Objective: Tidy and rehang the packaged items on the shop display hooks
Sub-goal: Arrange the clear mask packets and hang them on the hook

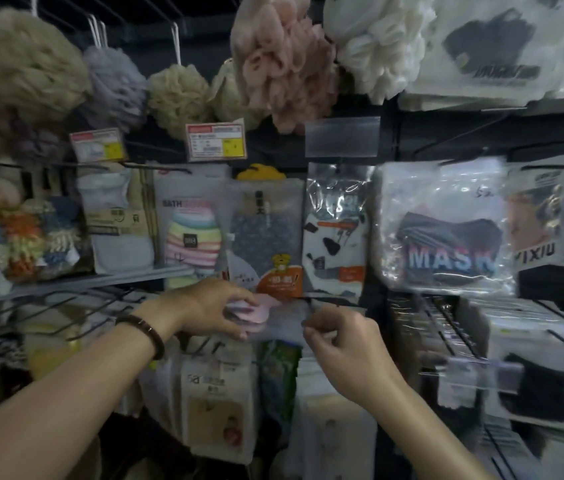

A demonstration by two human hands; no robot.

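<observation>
A clear packet with a pink item inside (263,315) is held flat between both hands in the middle of the display. My left hand (211,308), a dark bead bracelet on its wrist, grips the packet's left side, thumb below and fingers over the pink part. My right hand (339,336) pinches the packet's right edge with curled fingers. Just beyond the packet a black display hook (336,302) points toward me. Hung packets fill the row above: an orange-labelled blue packet (270,237) and a cow-print mask pack (337,233).
Bath puffs (284,60) hang along the top. A "MASK" pack (446,233) hangs at right, striped bath gloves (190,237) at left. Bare black hooks (76,306) jut out at lower left, more wire hooks (446,327) at lower right. Packets (218,403) hang below my hands.
</observation>
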